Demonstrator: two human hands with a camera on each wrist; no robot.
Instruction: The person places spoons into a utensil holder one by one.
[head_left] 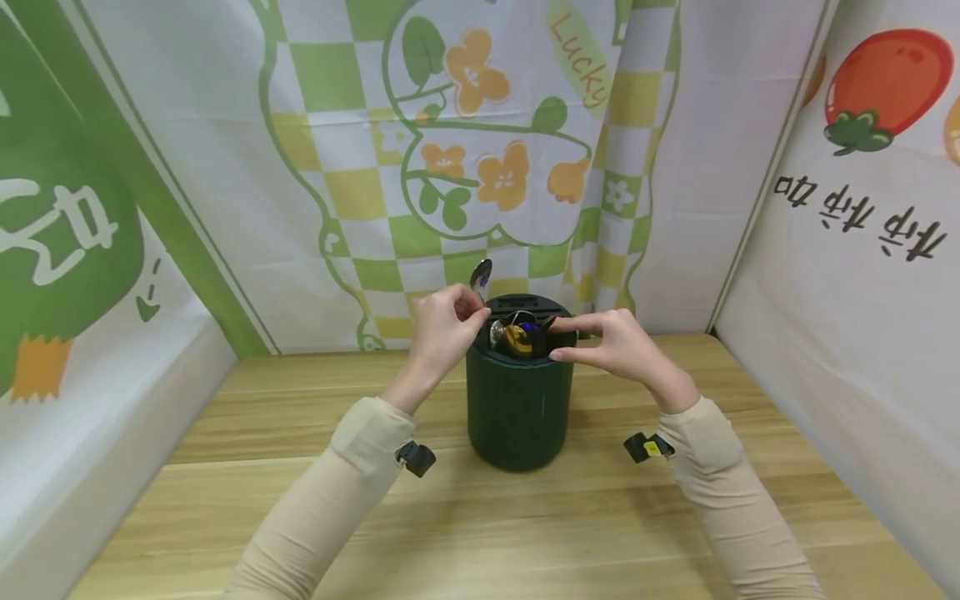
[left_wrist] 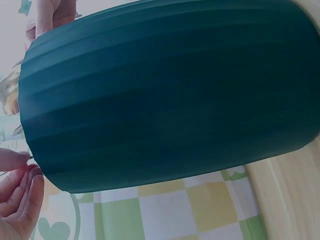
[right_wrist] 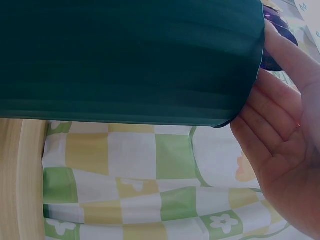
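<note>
A dark green ribbed utensil holder (head_left: 519, 417) stands upright on the table, its slotted top facing up. At the left of its rim, my left hand (head_left: 448, 327) pinches a spoon (head_left: 481, 272) between thumb and fingers, with the shiny bowl above the hand. Several spoon bowls (head_left: 517, 337) show in the holder's front opening, one with a golden reflection. My right hand (head_left: 611, 343) touches the right side of the opening, thumb and index finger spread apart. Its fingers (right_wrist: 265, 107) look fairly straight beside the rim in the right wrist view. The holder hides what lies inside it.
The holder stands near the back of a wooden table (head_left: 517, 533). Behind it hangs a curtain (head_left: 345, 192) with green and yellow checks. Printed white walls close off both sides, the right one bearing a red fruit picture (head_left: 888, 87).
</note>
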